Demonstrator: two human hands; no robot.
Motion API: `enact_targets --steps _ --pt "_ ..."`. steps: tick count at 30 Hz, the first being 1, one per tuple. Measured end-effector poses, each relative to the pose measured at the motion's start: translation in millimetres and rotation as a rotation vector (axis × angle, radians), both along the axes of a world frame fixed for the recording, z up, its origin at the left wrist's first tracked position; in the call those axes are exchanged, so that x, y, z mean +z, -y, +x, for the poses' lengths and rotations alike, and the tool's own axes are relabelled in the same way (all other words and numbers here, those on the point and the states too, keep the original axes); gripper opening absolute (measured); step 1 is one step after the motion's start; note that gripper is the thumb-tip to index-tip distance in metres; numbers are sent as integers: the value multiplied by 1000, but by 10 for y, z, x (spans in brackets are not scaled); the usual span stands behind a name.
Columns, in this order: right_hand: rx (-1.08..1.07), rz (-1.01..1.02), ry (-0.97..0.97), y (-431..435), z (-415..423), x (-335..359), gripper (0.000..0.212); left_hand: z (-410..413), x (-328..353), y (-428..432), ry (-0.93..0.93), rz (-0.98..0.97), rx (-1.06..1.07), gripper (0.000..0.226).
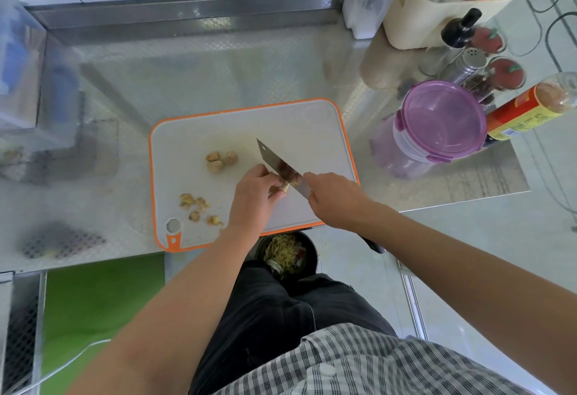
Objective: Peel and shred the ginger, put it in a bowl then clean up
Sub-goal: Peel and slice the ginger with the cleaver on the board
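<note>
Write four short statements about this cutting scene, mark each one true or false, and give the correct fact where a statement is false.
1. The right hand holds the cleaver. True.
2. The left hand lies flat on the counter. False: it holds a ginger piece on the cutting board.
3. The purple-lidded container stands on the cutting board. False: it stands on the counter, to the right of the board.
4. Other ginger pieces lie on the board, apart from both hands. True.

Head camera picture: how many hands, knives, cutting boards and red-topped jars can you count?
Hands: 2, the left hand holding ginger and the right hand holding the knife
Knife: 1
Cutting board: 1
Red-topped jars: 2
Total: 6
</note>
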State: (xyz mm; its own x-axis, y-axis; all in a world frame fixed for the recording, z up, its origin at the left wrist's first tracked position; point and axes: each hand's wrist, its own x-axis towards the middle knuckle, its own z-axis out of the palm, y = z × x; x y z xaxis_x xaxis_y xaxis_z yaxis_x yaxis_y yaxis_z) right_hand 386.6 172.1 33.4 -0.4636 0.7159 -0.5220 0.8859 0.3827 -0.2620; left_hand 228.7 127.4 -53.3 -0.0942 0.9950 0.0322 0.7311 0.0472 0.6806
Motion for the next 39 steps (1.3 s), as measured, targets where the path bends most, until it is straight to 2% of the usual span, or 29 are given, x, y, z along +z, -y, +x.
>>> enact_targets --steps 3,9,14,20,26,39 --pt "1 7 3 -12 -62 -36 21 -11 -1 6 0 3 -16 20" --pt "-54 13 -50 16 -143 -346 6 2 22 7 26 20 -44 20" --pt "-70 36 -75 39 -94 -531 19 -29 -6 6 54 15 -52 20" --pt "-97 24 -189 -148 -68 -322 9 -3 11 32 77 13 1 20" --pt "4 45 -95 -107 -20 -107 9 -15 -8 24 68 4 15 18" --pt "-17 15 -27 -6 -72 -125 8 -27 -33 6 46 16 -6 17"
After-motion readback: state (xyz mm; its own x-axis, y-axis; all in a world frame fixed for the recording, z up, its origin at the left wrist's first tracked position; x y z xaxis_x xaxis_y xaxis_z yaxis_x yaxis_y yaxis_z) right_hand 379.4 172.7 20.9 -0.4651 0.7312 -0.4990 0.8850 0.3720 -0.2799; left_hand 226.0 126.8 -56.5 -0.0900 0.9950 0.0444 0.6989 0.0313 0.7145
